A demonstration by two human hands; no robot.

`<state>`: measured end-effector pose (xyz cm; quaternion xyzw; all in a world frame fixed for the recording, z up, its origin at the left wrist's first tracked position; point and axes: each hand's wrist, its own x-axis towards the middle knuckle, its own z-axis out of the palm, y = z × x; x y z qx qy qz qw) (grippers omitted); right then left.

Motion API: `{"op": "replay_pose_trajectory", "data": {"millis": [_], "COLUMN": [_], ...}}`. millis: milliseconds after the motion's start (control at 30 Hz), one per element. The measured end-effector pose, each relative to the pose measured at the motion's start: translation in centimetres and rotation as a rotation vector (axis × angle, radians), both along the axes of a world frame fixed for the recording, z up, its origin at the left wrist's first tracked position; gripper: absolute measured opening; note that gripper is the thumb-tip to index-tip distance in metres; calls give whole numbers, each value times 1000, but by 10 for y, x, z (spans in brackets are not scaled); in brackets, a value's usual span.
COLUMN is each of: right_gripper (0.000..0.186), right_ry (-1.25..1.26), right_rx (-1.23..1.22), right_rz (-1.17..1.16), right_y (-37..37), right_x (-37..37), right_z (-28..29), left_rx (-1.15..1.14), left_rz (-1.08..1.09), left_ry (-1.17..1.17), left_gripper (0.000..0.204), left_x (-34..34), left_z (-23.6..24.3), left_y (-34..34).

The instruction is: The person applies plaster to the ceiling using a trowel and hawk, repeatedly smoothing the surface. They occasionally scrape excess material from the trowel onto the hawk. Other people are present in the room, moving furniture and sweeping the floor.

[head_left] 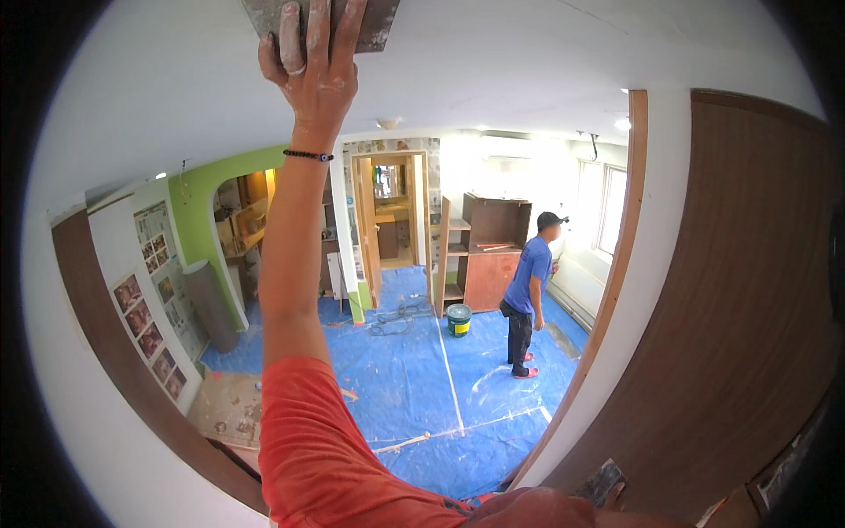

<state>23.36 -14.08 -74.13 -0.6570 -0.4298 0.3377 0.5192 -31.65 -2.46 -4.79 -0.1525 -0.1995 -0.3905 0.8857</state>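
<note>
My left hand [312,66] grips 1 plate [380,25], ceiling [502,66] behind it; best held flat, pressure even. Below, right hand [614,497] grips grey tool [598,481].

Left hand [312,66] is overhead on a flat metal blade [380,25]; open stretch of white ceiling [510,75] to its right gives room for a sideways pass. Left side: brown trim [76,255] and white wall [106,431] bound the reach. Right side: wooden frame [638,132], then a broad brown panel [731,282] blocking. Right hand [614,496], partly hidden, sits low near that panel, grey scraper [600,482] beside it. Gap ahead between trim and frame; well beyond, bucket [459,320], cabinet [495,280] and person [530,275] stand as obstacles.
</note>
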Motion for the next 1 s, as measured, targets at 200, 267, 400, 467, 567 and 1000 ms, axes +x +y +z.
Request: {"op": "replay_pose_trajectory", "data": {"millis": [200,267,400,467,567,1000], "right_gripper": [66,67,69,70,71,73], "right_ry": [-961,-581,7,42,31,21], "right_rx": [680,443,57,7,0,101], "right_rz": [-61,3,87,77,69,49], "right_y": [28,30,28,26,29,39], "right_x": [-13,-22,-41,-46,-49,-42], "right_z": [12,18,41,51,47,9], "left_rx": [4,-37,32,105,84,-97], "left_rz": [63,29,-4,-38,62,-635], "left_ry": [-92,-47,37,36,30,43], "left_gripper": [66,62,55,56,49,75], "left_x": [-32,-39,-40,-40,-46,21], "left_z": [18,5,3,19,36,-3], "left_y": [20,24,14,4,-7,9]}}
